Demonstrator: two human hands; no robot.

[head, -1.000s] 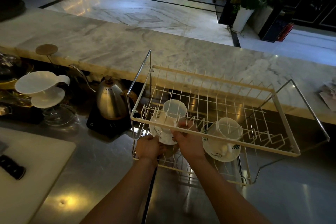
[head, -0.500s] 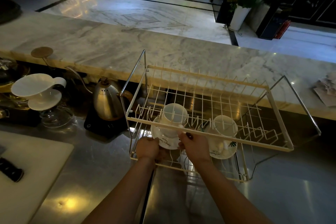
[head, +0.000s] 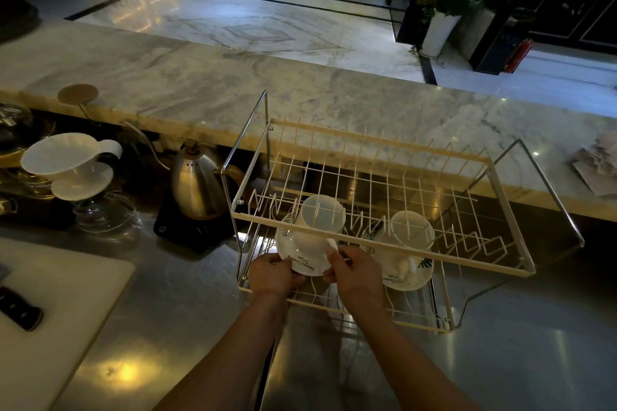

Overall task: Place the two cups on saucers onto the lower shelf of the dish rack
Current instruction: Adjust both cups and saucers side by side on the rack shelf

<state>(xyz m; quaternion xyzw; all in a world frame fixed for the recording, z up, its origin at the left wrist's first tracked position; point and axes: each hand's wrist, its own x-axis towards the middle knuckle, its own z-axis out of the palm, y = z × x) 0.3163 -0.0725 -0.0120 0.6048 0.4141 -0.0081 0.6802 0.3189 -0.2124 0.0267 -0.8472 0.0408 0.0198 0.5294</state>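
Hands gripped one saucer by its near rim, left hand (head: 272, 275) and right hand (head: 355, 272) on either side, with its cup (head: 320, 227) just beyond them above the lower shelf (head: 414, 319); the second cup (head: 412, 232) sat right of the right hand.

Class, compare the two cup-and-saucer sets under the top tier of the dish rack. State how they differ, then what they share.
1. Both hands, the left hand and the right hand, grip the left saucer; nothing touches the right saucer.
2. The left cup looks larger and nearer the rack's left end than the right cup.
Shared: both sets are white, upright, with dark print on the saucers.
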